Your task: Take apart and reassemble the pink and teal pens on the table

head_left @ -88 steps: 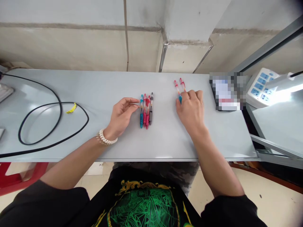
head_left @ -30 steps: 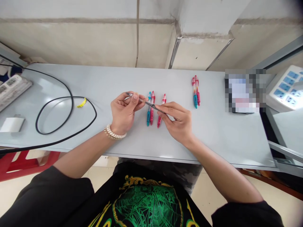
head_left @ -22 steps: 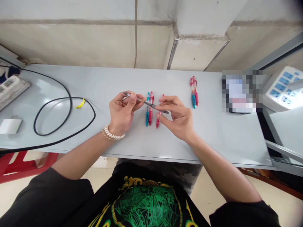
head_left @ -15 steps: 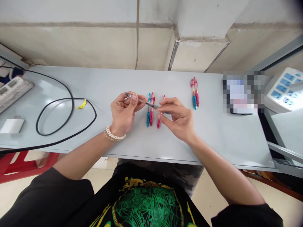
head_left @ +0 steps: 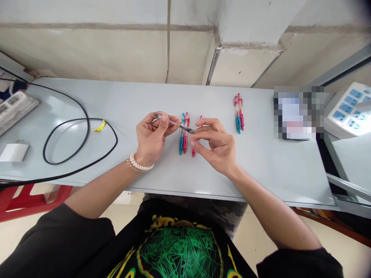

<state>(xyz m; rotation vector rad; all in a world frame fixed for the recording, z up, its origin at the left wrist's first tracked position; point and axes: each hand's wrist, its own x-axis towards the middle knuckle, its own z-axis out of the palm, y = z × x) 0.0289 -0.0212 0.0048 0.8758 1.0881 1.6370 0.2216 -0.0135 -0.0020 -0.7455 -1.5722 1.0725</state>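
Observation:
Above the middle of the table, my left hand [head_left: 152, 135] pinches the clear barrel of a pen [head_left: 184, 127] with a dark grey grip. My right hand [head_left: 216, 143] has its fingers closed around the pen's grip end, which they partly hide. The pen slants down to the right between both hands. Beneath it on the table lie a teal pen [head_left: 181, 144] and a pink pen [head_left: 185, 143], side by side. Another pink pen [head_left: 193, 151] is partly covered by my right hand.
Farther right lie a teal pen [head_left: 238, 124] and a pink pen [head_left: 242, 120]. A black cable [head_left: 78, 121] loops over the left side, with a yellow tag [head_left: 100, 126] beside it. Power strips [head_left: 16, 106] and a white adapter [head_left: 14, 152] sit at the left; a blurred item [head_left: 292, 116] is at the right.
My right fingers have shifted slightly on the pen, and its dark end no longer shows past them. My left hand keeps its hold. The pens on the table have not moved.

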